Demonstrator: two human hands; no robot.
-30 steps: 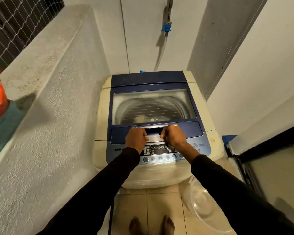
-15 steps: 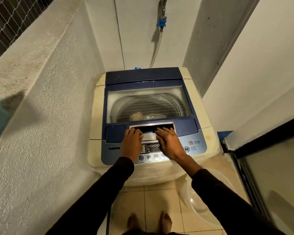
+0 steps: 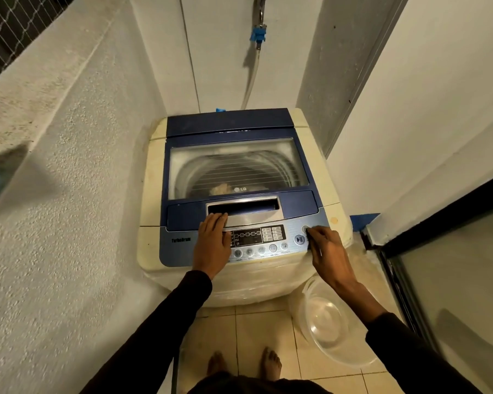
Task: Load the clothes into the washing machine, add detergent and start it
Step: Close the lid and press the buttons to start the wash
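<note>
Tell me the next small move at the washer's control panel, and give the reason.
Probably press the round button under the right hand's fingertips, at the top right of the control panel. The lid is down with something pale showing through its window, the left hand lies flat by the handle recess, and the display looks unlit, so powering on seems to come before the play/pause button.

You have little side room: the rough wall (image 3: 77,172) runs close along the left of the washing machine (image 3: 154,177), and the white wall (image 3: 427,115) closes in on its right. Above the shut lid (image 3: 236,166) the way is open. Your 2 hands already cover part of the control panel (image 3: 256,237). A clear plastic basin (image 3: 327,322) blocks the floor at the machine's right front, beside the dark door frame (image 3: 404,280).
</note>
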